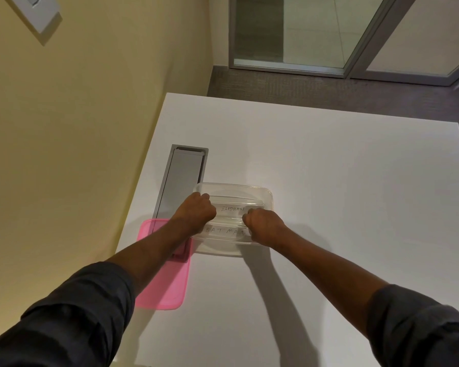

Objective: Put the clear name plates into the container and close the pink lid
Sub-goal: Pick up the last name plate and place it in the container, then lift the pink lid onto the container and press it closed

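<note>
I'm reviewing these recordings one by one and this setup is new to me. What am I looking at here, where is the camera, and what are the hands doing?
There is no machine here: a person works with two bare hands. The single picture comes from a camera worn on the head, looking forward and down, so both arms reach in from the bottom.

On the white table stands a clear container. Inside it are clear name plates; one reads ELEPHANT, another BATMAN. The left hand and right hand are both at the ELEPHANT plate, one at each end, apparently settling it in; the exact grip is hidden. The pink lid lies flat on the table left of the container, not yet on. A grey metal flap is set into the tabletop.
</note>
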Demonstrator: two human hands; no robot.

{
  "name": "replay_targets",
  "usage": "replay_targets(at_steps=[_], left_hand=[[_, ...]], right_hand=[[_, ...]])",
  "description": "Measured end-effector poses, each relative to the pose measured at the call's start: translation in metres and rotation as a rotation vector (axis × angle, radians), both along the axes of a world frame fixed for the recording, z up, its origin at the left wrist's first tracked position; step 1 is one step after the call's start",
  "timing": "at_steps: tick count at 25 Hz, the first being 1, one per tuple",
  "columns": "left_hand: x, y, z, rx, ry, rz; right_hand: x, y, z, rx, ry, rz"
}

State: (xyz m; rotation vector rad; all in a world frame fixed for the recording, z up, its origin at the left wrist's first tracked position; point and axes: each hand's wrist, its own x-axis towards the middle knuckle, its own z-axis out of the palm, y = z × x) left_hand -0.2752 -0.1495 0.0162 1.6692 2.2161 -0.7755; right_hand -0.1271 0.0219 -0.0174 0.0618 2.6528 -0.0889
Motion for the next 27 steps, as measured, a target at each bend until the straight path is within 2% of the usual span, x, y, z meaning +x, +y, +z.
replay_targets(at_steps=[3,5,7,9,11,13,18,22,27], left_hand=[[-0.003,-0.002,0.0,0.024,-0.003,0.004],[-0.005,-0.004,0.002,0.125,-0.049,0.081],[-0.007,-0.01,0.011,0.342,-0.185,0.277],[-0.007,-0.023,0.025,0.649,-0.32,0.52],[-0.004,-0.046,0.035,0.928,-0.4,0.785],[-0.001,-0.073,0.034,1.039,-0.449,1.028],[0.017,-0.141,0.005,0.976,-0.381,1.512],[0.043,-0.184,-0.018,0.877,-0.321,1.65],[0.06,-0.208,-0.037,0.792,-0.326,1.712]], right_hand=[[-0.001,0.001,0.001,-0.037,0.036,-0.028],[-0.004,0.001,0.006,-0.076,0.081,-0.055],[-0.008,-0.002,0.019,-0.133,0.139,-0.11],[-0.009,-0.008,0.034,-0.195,0.235,-0.176],[-0.009,-0.022,0.049,-0.336,0.351,-0.267],[-0.004,-0.046,0.062,-0.512,0.431,-0.362],[0.012,-0.128,0.053,-0.722,0.288,-0.436],[0.025,-0.166,0.018,-0.759,0.063,-0.594],[0.023,-0.187,-0.004,-0.732,-0.059,-0.707]])
